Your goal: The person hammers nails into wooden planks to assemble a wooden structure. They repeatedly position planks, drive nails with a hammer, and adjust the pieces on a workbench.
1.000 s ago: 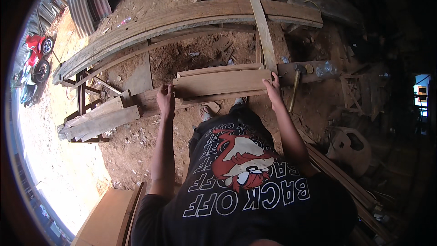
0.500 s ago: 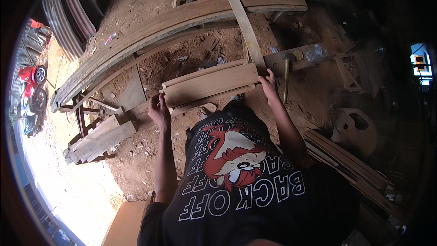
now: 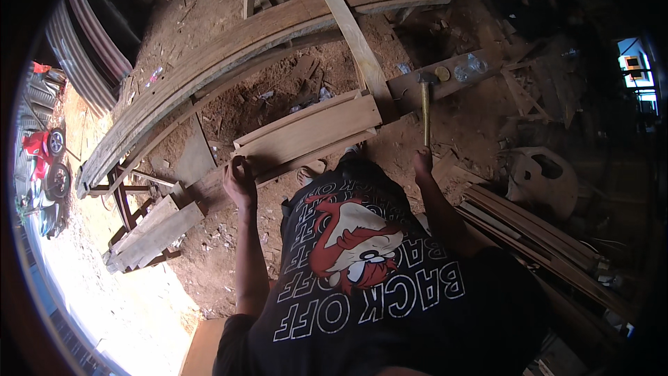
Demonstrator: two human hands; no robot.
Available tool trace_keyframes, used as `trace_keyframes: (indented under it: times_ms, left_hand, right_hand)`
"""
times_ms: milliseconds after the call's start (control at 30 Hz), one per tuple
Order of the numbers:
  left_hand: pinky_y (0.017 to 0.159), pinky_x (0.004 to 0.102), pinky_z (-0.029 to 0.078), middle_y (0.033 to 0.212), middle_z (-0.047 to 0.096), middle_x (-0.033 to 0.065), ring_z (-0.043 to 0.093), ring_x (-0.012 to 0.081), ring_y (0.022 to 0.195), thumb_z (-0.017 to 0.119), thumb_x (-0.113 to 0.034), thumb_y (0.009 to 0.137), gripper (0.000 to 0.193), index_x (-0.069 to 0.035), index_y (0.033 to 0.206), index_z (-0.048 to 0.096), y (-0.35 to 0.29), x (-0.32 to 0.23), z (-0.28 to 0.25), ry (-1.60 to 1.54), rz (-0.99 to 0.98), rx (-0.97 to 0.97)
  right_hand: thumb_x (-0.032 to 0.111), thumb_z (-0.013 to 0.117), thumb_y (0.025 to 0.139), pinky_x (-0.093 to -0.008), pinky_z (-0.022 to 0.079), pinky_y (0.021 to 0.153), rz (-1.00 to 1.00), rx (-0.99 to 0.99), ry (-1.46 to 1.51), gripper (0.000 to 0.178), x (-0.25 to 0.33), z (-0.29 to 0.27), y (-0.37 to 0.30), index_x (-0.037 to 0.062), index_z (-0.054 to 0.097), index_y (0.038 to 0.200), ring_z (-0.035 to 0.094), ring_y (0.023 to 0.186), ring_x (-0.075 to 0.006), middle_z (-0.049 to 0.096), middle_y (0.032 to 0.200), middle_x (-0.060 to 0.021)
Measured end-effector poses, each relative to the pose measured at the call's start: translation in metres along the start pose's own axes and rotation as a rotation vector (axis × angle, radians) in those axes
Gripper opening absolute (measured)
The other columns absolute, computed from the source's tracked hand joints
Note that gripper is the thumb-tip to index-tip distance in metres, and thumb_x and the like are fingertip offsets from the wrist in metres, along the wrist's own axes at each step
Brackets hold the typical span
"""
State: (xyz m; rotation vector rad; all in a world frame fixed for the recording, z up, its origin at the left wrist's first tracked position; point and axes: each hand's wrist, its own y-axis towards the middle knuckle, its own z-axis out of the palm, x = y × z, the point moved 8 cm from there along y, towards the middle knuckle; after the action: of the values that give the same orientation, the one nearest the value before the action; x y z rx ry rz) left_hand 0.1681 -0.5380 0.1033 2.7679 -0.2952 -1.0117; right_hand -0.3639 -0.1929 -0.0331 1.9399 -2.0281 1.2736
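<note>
A long, narrow wooden box-like assembly [image 3: 309, 129] lies across a plank bench in front of me, its upper board smooth and light brown. My left hand [image 3: 240, 184] is closed beside its left end, fingers curled together; what they hold, if anything, is too small to make out. To the right, a hammer [image 3: 426, 111] has its head over the bench plank and its handle toward me. My right hand [image 3: 422, 161] is closed around the end of that handle. A long pale board [image 3: 351, 35] meets the assembly's right end and reaches away across a thick beam.
The thick curved beam [image 3: 264, 28] spans the far side. A round yellowish lid-like thing [image 3: 442, 73] and a clear plastic bottle [image 3: 471, 68] lie on the bench plank [image 3: 403, 87]. Stacked boards [image 3: 529, 230] are at right, with wood offcuts [image 3: 156, 230] at left.
My right hand has left the assembly's right end and moved down and right to the hammer handle, closing on it. My left hand stays by the left end. The view has shifted slightly.
</note>
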Motion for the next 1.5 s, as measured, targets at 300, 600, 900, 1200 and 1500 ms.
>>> trace_keyframes:
  times_ms: [300,600,900,1200,1500]
  left_hand:
    - [0.088,0.0456,0.055,0.099,0.077,0.0099,0.069,0.0329,0.097,0.078,-0.008,0.092,0.011,-0.009,0.103,0.076,0.0,-0.013,-0.001,0.007,0.07,-0.043]
    - [0.089,0.0455,0.055,0.103,0.077,0.0139,0.07,0.0354,0.103,0.079,-0.004,0.09,0.017,-0.006,0.106,0.076,0.002,-0.119,0.071,-0.391,0.044,0.135]
    - [0.09,0.0488,0.052,0.101,0.076,0.0165,0.066,0.0396,0.1,0.07,-0.014,0.093,0.02,-0.007,0.111,0.073,-0.01,-0.261,0.186,-0.451,0.491,0.335]
    - [0.095,0.0496,0.049,0.105,0.076,0.0122,0.066,0.0376,0.104,0.072,-0.014,0.089,0.024,-0.008,0.112,0.073,-0.013,-0.268,0.194,-0.301,0.462,0.211]
    - [0.09,0.046,0.055,0.099,0.078,0.0126,0.07,0.0364,0.097,0.075,-0.012,0.094,0.012,-0.008,0.106,0.078,-0.023,-0.279,0.189,-0.201,0.372,0.101]
  right_hand:
    - [0.016,0.071,0.097,-0.05,0.053,0.104,-0.369,-0.137,-0.368,0.051,-0.04,-0.015,-0.001,0.0037,0.059,0.145,0.065,0.122,-0.0406,0.063,0.132,-0.0261]
    - [0.019,0.074,0.095,-0.0539,0.052,0.104,-0.345,-0.224,-0.428,0.055,-0.04,-0.059,-0.017,0.0041,0.057,0.146,0.062,0.124,-0.0407,0.061,0.134,-0.0246]
    - [0.026,0.074,0.093,-0.0569,0.052,0.102,-0.2,-0.217,-0.486,0.05,-0.133,-0.082,-0.028,0.0128,0.062,0.139,0.063,0.122,-0.0417,0.062,0.134,-0.022]
    - [0.033,0.076,0.092,-0.0476,0.056,0.104,0.027,0.074,-0.339,0.046,-0.264,-0.1,0.052,0.0096,0.069,0.131,0.072,0.122,-0.0347,0.076,0.124,-0.0226]
    - [0.033,0.073,0.102,-0.0354,0.053,0.1,-0.154,0.295,0.218,0.054,-0.106,-0.062,0.14,0.0062,0.06,0.146,0.069,0.118,-0.0229,0.07,0.129,-0.0125]
